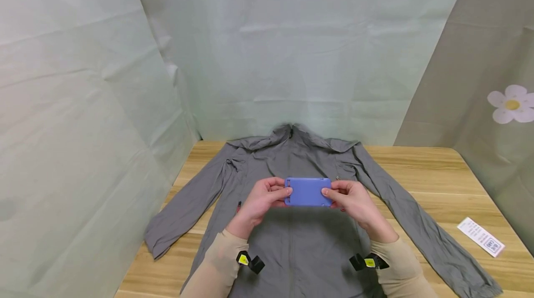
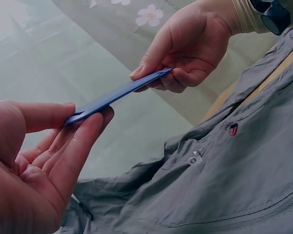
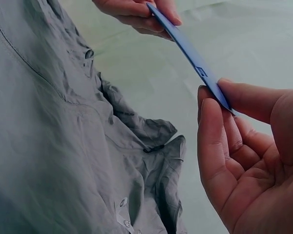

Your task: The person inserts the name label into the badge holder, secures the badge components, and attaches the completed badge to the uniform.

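Observation:
A thin, flat blue plastic rectangle [image 1: 308, 192] with small slots near its ends is held level above a grey jacket [image 1: 288, 247]. My left hand [image 1: 263, 197] pinches its left end between thumb and fingers. At the opposite end, my right hand [image 1: 353, 199] pinches it the same way. Seen nearly edge-on in the left wrist view, the blue rectangle [image 2: 119, 92] is very thin. A slot shows near the right hand's end of the blue rectangle [image 3: 188, 51] in the right wrist view. Beneath the hands, the jacket lies spread front up with both sleeves out.
The jacket covers much of a wooden table [image 1: 421, 168]. A white printed label [image 1: 481, 237] lies on the table at the right. Pale fabric walls [image 1: 292, 47] stand behind and at the left; a fabric with a flower print [image 1: 512, 104] hangs at the right.

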`<state>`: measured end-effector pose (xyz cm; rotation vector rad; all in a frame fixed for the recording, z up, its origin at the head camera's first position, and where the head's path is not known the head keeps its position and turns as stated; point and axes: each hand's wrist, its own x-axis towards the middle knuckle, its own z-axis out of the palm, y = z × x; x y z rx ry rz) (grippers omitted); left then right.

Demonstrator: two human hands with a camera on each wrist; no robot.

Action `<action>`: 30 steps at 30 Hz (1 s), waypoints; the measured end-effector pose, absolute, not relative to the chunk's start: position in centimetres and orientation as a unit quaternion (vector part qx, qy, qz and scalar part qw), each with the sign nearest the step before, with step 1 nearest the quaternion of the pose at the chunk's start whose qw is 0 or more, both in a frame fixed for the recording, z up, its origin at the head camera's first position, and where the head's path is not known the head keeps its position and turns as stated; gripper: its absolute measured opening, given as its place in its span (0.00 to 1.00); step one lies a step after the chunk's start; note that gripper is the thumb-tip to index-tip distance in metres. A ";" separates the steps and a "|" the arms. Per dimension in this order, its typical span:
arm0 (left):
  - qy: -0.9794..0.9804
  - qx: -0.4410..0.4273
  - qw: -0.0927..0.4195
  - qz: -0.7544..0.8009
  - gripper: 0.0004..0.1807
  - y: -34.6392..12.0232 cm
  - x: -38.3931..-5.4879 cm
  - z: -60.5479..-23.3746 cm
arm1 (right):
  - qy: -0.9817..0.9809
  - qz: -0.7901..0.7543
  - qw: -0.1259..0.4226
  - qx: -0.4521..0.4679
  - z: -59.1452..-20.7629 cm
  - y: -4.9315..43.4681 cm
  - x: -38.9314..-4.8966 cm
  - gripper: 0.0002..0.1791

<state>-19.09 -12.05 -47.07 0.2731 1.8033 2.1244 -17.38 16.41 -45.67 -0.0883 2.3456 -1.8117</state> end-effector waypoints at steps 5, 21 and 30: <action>0.633 0.103 0.170 0.748 0.08 -12.2 -19.1 -46.9 | 0.785 -0.612 0.096 -0.029 -45.6 16.7 -17.4 0.19; 0.621 0.116 0.174 0.756 0.15 -12.5 -19.1 -46.6 | 0.784 -0.614 0.093 -0.007 -45.2 17.2 -17.5 0.21; 0.619 0.112 0.163 0.760 0.15 -12.7 -19.2 -46.7 | 0.781 -0.619 0.084 -0.002 -45.0 17.4 -17.5 0.23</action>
